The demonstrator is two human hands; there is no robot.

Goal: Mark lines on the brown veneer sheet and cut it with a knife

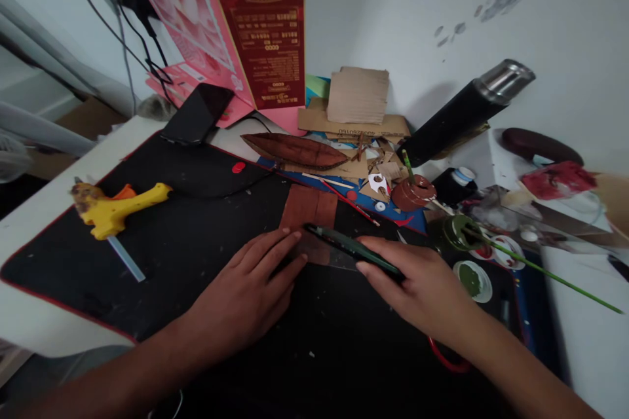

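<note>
A reddish-brown painted rectangular piece (308, 204), perhaps cardboard, lies on the black mat (216, 314). My left hand (258, 281) rests on its near left edge, fingers stretched out and lying flat. A clear strip (339, 260), possibly a ruler, crosses the near end of the brown piece beside my left fingertips. My right hand (417, 281) is closed around a slim dark green utility knife (356, 250). The knife's front end points left, over the brown piece and close to my left fingers. Whether its blade is out cannot be made out.
A yellow glue gun (115, 209) lies left, a black phone (199, 114) behind it. A brown boat-shaped piece (295, 150) sits among cardboard scraps (358, 95) at the back. Right stand a black flask (457, 114), a brown pot (413, 193) and a green paint jar (460, 232).
</note>
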